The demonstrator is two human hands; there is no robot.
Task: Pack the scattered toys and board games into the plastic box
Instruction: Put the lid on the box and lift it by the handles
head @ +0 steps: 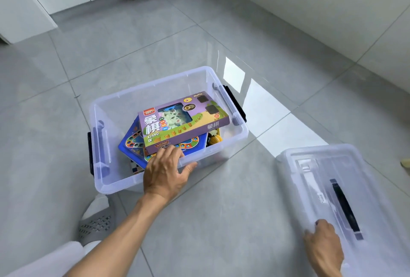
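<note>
Right hand [322,246] on lid [328,165]; left hand [165,171] gripping plastic box [124,179] rim

Bare forearms, no sleeves — white trousers [55,256], grey perforated slipper [95,223].
</note>
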